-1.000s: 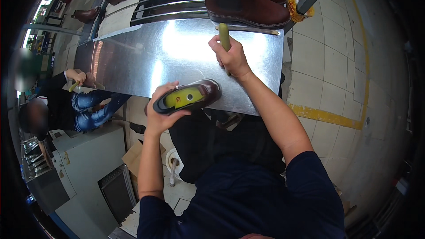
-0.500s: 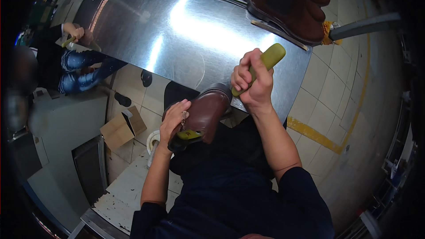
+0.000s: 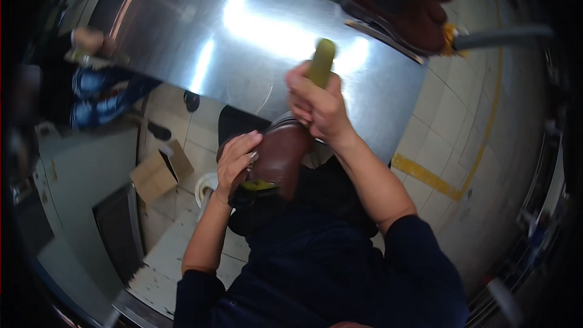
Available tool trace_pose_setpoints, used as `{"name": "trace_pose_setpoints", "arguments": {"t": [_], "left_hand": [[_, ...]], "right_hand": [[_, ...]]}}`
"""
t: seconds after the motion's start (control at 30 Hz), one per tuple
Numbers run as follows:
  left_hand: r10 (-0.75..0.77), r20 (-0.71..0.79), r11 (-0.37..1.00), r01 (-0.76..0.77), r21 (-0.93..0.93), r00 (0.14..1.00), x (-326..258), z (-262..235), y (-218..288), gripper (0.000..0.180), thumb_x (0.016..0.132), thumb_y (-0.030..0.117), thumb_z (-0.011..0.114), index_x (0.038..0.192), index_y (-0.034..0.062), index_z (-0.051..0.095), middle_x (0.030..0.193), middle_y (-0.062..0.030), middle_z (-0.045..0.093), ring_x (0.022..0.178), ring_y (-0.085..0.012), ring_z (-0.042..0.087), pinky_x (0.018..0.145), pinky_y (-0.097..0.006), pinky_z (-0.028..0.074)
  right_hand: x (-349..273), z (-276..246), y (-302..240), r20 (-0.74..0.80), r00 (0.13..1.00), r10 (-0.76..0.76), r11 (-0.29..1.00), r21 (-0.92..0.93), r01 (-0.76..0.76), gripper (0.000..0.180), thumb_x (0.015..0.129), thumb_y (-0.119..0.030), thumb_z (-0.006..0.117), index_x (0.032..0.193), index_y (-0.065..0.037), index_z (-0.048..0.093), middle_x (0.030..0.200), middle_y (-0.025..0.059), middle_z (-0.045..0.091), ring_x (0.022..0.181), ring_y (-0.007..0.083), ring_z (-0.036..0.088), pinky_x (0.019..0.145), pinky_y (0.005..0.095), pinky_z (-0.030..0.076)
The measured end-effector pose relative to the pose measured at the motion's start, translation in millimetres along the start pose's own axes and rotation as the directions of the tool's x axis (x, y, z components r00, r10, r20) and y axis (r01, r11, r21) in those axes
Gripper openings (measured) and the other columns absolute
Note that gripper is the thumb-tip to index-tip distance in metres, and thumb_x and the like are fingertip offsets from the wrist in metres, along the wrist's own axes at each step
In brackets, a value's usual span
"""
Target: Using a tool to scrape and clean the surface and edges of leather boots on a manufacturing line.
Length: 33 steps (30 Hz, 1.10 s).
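1. Steel sheeting forms the bench [image 3: 200, 54], bright with glare, above a pale tiled floor [image 3: 461, 121] marked with a yellow line.
2. At the bench's near edge, over the person's lap, sits the brown shoe [image 3: 280, 157], sole side turned away and its yellow-green insole edge showing at the opening.
3. Left hand [image 3: 235, 159] wraps the shoe's heel end, fingers curled tight around it, apparently to steady it against the pressure of the tool.
4. Right hand [image 3: 317, 108] is closed in a full fist on a tool with a yellow-green handle [image 3: 322, 64]; the handle points up and away, and the working end is hidden behind the hand and shoe, so what it touches cannot be told.
5. More brown boots [image 3: 398, 6] lie on the bench's far right, well apart from the one in hand.
6. Another person in blue jeans [image 3: 100, 94] sits at the bench's left end, one hand [image 3: 88, 41] on its edge.
7. A cardboard box [image 3: 159, 171] stands on the floor, lower left.
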State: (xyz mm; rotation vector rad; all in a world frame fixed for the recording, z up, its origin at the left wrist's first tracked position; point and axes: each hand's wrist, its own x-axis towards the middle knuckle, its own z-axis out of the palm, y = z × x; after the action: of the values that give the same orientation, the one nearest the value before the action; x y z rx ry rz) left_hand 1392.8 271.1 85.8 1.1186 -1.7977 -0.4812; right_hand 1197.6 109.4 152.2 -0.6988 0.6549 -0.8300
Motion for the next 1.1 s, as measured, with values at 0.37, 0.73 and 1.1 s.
{"name": "trace_pose_setpoints", "arguments": {"t": [0.37, 0.73, 1.1], "left_hand": [[-0.301, 0.190, 0.928, 0.333, -0.165, 0.934, -22, -3, -6, 0.080, 0.071, -0.003, 0.089, 0.141, 0.0094, 0.053, 0.156, -0.0231, 0.042, 0.139, -0.0346, 0.049, 0.111, -0.045, 0.049], [-0.342, 0.070, 0.932, 0.348, -0.101, 0.937, -16, -3, 5, 0.043, 0.090, 0.014, 0.074, 0.130, 0.0050, 0.060, 0.136, -0.0232, 0.064, 0.124, -0.0395, 0.064, 0.106, -0.050, 0.048], [-0.348, 0.137, 0.897, 0.372, -0.241, 0.927, 13, -12, 8, 0.035, 0.101, 0.011, 0.059, 0.133, -0.0006, 0.061, 0.142, -0.0214, 0.060, 0.136, -0.0312, 0.055, 0.113, -0.043, 0.043]], "right_hand": [[-20, -48, 5, -0.049, 0.996, -0.077, 0.901, 0.424, 0.091, 0.034, 0.103, -0.035, 0.059, 0.083, -0.009, 0.054, 0.053, -0.0036, 0.035, 0.039, 0.0077, 0.032, 0.039, 0.0250, 0.029], [-18, -47, 27, -0.132, 0.989, -0.071, 0.898, 0.423, 0.121, 0.034, 0.106, -0.037, 0.054, 0.085, -0.009, 0.055, 0.053, -0.0032, 0.036, 0.039, 0.0081, 0.030, 0.039, 0.0266, 0.030], [-23, -24, 37, -0.194, 0.907, -0.375, 0.883, 0.223, 0.413, 0.021, 0.102, -0.020, 0.065, 0.090, -0.005, 0.055, 0.057, -0.0014, 0.040, 0.045, 0.0077, 0.035, 0.043, 0.0254, 0.031]]}}
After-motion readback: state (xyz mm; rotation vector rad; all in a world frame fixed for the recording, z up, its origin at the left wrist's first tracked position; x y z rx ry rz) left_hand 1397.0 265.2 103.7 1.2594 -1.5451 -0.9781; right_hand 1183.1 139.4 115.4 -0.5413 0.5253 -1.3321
